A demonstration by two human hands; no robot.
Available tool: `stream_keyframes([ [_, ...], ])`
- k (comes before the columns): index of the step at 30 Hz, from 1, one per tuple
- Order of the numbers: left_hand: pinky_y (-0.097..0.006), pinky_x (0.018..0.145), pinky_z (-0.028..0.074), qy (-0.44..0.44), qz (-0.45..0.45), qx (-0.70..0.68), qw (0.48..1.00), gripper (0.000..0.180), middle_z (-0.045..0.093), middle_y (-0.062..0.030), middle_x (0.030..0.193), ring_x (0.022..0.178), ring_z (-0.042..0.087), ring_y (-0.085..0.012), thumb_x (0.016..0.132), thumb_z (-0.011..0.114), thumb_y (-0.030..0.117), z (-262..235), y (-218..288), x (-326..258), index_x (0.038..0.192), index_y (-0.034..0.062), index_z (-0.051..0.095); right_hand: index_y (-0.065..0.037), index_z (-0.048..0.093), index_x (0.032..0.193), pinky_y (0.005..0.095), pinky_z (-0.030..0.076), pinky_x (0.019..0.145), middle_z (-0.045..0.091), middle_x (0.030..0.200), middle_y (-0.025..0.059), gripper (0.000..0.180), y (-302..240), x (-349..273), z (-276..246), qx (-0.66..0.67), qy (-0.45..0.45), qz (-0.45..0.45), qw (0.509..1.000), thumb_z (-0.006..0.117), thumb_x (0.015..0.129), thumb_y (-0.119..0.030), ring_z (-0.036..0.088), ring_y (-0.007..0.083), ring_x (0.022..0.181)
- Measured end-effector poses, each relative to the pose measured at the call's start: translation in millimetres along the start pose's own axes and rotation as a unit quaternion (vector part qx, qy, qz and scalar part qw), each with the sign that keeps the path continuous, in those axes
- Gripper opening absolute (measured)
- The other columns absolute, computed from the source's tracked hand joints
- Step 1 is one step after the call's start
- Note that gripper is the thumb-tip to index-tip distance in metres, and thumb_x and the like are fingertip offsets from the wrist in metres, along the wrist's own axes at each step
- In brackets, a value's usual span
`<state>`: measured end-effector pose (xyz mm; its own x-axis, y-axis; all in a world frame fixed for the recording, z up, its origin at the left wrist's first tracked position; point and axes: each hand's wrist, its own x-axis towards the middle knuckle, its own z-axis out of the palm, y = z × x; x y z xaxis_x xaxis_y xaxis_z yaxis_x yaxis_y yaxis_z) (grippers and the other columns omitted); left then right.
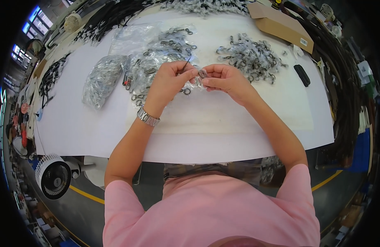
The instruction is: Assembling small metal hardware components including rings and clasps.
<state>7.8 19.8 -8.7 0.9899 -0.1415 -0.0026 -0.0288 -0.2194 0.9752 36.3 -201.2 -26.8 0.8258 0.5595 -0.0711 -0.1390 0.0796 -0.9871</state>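
In front of me my hands meet over the white table, fingertips almost touching. My left hand [172, 78], with a metal watch [148, 117] on its wrist, is closed, and a thin dark pointed tool [186, 63] sticks up out of its grip. Between thumb and fingers my right hand [226, 80] pinches a small ring-ended metal piece [202, 73], partly hidden and seemingly wrapped in clear plastic. Close beyond the left hand spreads a heap of similar plastic-wrapped ringed pieces [163, 46]. Another pile of them [254, 57] lies beyond the right hand.
A stuffed clear plastic bag [102, 81] lies left of the near heap. At the right are a black oblong object [302, 75] and an open cardboard box [280, 25]. Dark cords [111, 18] cover the far left of the table. A white fan [54, 177] stands off its front-left edge.
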Motion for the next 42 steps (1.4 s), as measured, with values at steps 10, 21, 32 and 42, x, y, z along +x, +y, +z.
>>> stream_keyframes([
  [10, -0.020, 0.051, 0.032, 0.048, 0.042, 0.053, 0.997, 0.019, 0.061, 0.0043, 0.072, 0.059, 0.045, -0.0008, 0.098, 0.069, 0.020, 9.4, 9.1, -8.8, 0.088, 0.0028, 0.070, -0.006, 0.071, 0.096, 0.0207, 0.050, 0.064, 0.073, 0.083, 0.0022, 0.016, 9.4, -3.5, 0.0, 0.003, 0.009, 0.039, 0.999, 0.077, 0.094, -0.021, 0.065, 0.0063, 0.071],
  [21, -0.022, 0.050, 0.030, 0.032, 0.048, 0.084, 0.995, 0.016, 0.064, 0.0027, 0.070, 0.056, 0.042, -0.0008, 0.096, 0.071, 0.015, 16.7, 13.6, -7.0, 0.087, 0.0016, 0.071, -0.006, 0.072, 0.092, 0.0213, 0.049, 0.063, 0.068, 0.077, -0.0007, 0.017, 15.1, -4.4, -5.6, 0.029, 0.031, -0.006, 0.999, 0.075, 0.096, -0.022, 0.060, 0.0061, 0.067],
  [32, -0.018, 0.044, 0.029, -0.058, -0.001, -0.044, 0.997, 0.017, 0.067, 0.0000, 0.076, 0.050, 0.042, 0.0001, 0.101, 0.066, 0.017, 18.6, 9.5, -7.1, 0.092, 0.0025, 0.069, -0.006, 0.073, 0.093, 0.0234, 0.047, 0.062, 0.065, 0.074, -0.0012, 0.016, 18.8, 0.4, -10.1, 0.082, 0.100, -0.052, 0.990, 0.073, 0.097, -0.021, 0.057, 0.0067, 0.066],
  [42, -0.019, 0.043, 0.027, -0.056, 0.007, -0.019, 0.998, 0.018, 0.064, 0.0001, 0.071, 0.048, 0.039, 0.0003, 0.101, 0.065, 0.014, 22.6, 9.1, -8.7, 0.088, 0.0011, 0.069, -0.002, 0.073, 0.097, 0.0232, 0.047, 0.063, 0.065, 0.074, -0.0007, 0.020, 19.0, -2.7, -2.6, 0.065, 0.080, -0.078, 0.992, 0.074, 0.097, -0.023, 0.057, 0.0066, 0.067],
])
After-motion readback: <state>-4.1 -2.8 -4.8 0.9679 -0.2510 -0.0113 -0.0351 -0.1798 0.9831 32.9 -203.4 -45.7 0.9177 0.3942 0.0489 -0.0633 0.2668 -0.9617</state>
